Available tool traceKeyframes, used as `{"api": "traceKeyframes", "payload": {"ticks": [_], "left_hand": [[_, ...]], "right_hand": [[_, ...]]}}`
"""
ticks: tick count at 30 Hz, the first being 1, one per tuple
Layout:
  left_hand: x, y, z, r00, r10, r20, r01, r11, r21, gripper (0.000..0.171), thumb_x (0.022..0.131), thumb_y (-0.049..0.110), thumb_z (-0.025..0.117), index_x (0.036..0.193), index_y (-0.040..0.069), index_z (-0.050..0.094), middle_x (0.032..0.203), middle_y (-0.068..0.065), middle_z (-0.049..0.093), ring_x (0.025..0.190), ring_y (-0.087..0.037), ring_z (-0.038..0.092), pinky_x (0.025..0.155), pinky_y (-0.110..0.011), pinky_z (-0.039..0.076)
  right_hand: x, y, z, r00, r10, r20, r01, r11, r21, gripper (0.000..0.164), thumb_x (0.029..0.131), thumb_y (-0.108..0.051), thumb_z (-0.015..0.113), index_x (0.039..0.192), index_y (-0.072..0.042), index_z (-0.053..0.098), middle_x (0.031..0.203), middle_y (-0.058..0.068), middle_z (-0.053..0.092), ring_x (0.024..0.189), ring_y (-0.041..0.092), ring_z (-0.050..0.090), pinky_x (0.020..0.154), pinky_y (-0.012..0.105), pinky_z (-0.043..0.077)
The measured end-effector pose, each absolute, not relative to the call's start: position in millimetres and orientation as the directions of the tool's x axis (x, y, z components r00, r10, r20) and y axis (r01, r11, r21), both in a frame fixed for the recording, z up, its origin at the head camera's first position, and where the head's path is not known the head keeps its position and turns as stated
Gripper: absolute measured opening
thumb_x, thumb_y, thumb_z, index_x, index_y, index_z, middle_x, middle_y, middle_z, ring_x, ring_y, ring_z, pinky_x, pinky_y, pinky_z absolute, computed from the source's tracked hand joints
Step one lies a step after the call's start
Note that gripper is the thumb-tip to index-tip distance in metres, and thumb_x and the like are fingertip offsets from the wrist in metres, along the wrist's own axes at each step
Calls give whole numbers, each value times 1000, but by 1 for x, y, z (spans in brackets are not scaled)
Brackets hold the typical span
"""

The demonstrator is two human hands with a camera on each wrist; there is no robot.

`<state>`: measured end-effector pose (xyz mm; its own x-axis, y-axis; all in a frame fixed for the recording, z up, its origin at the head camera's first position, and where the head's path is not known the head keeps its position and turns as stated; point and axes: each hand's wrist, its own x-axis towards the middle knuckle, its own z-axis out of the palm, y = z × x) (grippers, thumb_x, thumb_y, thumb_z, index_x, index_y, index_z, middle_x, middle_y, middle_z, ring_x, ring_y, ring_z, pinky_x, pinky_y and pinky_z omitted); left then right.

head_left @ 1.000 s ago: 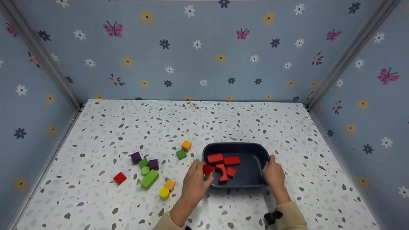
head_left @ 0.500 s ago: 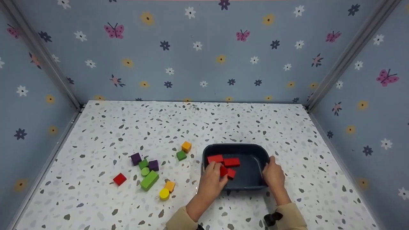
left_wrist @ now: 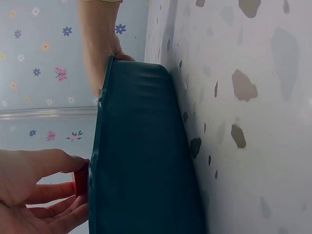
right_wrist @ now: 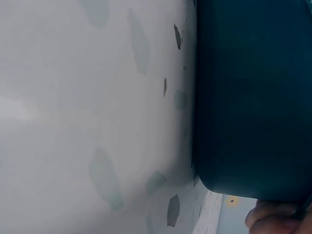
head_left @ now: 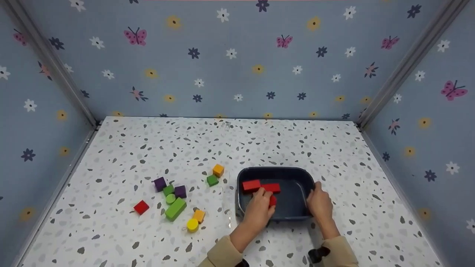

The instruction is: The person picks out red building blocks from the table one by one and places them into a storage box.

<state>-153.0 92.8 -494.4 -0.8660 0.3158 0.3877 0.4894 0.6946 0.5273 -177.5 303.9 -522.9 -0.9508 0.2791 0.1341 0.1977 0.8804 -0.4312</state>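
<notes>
A dark blue rectangular tray [head_left: 297, 170] sits on the speckled table. My left hand [head_left: 257, 212] reaches over its near rim and pinches a red round block [head_left: 273, 200] between thumb and fingers; the left wrist view also shows this red block [left_wrist: 81, 180] just beyond the tray's rim. My right hand [head_left: 320, 204] grips the tray's right end at the rim. Two red rectangular blocks, one at the left [head_left: 251, 185] and one beside it [head_left: 272, 188], lie inside the tray. The left hand hides other red pieces there.
Left of the tray lie a red cube [head_left: 141, 207], purple cubes [head_left: 160, 184], a long green block [head_left: 175, 209], a yellow cylinder [head_left: 192, 225] and orange cubes [head_left: 218, 170]. A green cube [head_left: 212, 180] is closest to the tray's left wall. Patterned walls enclose the table.
My left hand has moved right, carrying the red round block from the tray's left edge to over its inside. My right hand has stayed on the tray's right end.
</notes>
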Motion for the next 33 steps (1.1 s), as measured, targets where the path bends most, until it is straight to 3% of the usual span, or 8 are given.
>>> {"api": "traceKeyframes", "payload": {"ticks": [15,23,33], "left_hand": [[-164,125,-498,-883,400,246,469,722,508,27,72,12,72,96,2,65,91,-8,54,81,-21,57,68,-26,48],[-165,134,-504,-892,408,192,448,757,476,7,70,8,70,74,6,64,84,-6,54,66,-21,57,56,-25,45],[-173,141,-510,-874,475,104,471,774,422,10,74,7,68,68,8,60,76,-5,56,69,-16,57,54,-23,44]], "right_hand": [[-177,304,-523,-952,279,129,198,878,-437,19,87,-6,43,104,3,43,79,29,57,67,42,57,50,49,41],[-176,303,-523,-952,271,141,187,882,-433,22,87,-5,43,106,5,42,77,30,57,66,42,57,48,48,41],[-177,303,-524,-949,281,141,196,880,-433,22,87,-7,44,106,4,42,79,30,57,67,42,57,50,49,41]]}}
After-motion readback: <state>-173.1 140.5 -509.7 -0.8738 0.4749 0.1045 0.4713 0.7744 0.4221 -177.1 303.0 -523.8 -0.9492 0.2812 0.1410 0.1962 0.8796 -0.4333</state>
